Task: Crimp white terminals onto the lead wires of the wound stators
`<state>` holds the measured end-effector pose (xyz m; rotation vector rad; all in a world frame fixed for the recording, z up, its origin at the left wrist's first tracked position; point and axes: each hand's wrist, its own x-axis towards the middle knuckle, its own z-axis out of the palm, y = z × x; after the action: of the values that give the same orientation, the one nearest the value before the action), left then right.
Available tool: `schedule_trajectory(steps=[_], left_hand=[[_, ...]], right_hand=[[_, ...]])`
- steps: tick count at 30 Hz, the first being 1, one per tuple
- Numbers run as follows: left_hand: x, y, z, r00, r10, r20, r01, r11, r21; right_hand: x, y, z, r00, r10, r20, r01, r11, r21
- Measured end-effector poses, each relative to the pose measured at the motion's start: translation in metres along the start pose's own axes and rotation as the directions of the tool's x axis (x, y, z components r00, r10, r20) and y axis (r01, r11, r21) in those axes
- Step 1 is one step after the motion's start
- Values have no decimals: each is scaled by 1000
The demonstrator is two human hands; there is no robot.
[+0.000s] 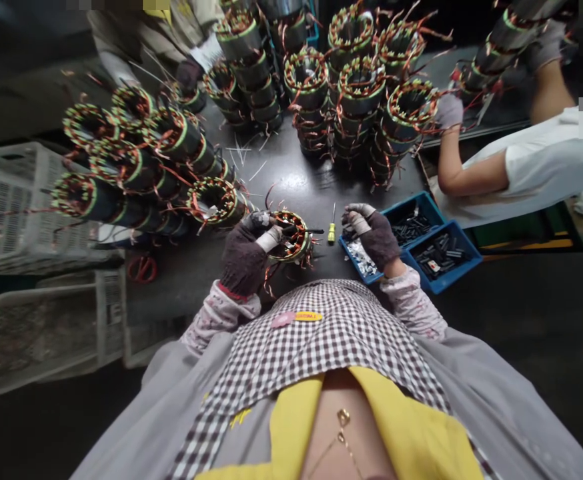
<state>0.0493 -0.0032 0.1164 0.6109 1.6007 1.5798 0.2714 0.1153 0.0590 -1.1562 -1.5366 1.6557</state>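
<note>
My left hand (249, 253), in a dark fingerless glove with taped fingertips, is closed around a slim black tool (314, 231). The tool points right across the top of a motor stator (297, 251) with green-edged slots and copper wires, which stands in front of me. My right hand (374, 233), gloved and taped alike, is held over the left part of a blue bin (367, 277) containing small white pieces (362, 257). Its fingers are pressed together; whatever they pinch is too small to make out. Between my hands lies a screwdriver (331, 230) with a yellow-green handle.
Stacked stators (309, 80) line the back, and more stators (121, 167) lean at left. Black pieces fill a second blue bin (444, 288). Red-handled scissors (142, 269) lie left, near plastic crates (36, 200). A co-worker's gloved hand (449, 112) touches wires at right; another person stands at back left.
</note>
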Motion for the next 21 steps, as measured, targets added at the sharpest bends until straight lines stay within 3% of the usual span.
schedule_trajectory(steps=[3,5,9,13,15,21], left_hand=[[-3,8,15,991,-66,119,67,998,-5],[-2,8,21,981,-97,169,100,995,-7],[6,1,13,997,-71,36,73,996,-54],[9,-7,3,989,-150,-5,149,986,-73],[8,-9,2,987,-157,-16,155,985,-72],[9,-13,6,987,-158,-4,158,986,-43]], right_hand=[[-9,-27,18,967,-126,220,102,988,117],[-10,-36,27,938,-199,285,179,979,96],[3,-13,19,986,-132,105,128,991,43],[14,36,6,996,40,73,-12,935,-354],[15,51,10,991,96,93,-44,890,-454],[20,59,24,984,119,130,-67,936,-346]])
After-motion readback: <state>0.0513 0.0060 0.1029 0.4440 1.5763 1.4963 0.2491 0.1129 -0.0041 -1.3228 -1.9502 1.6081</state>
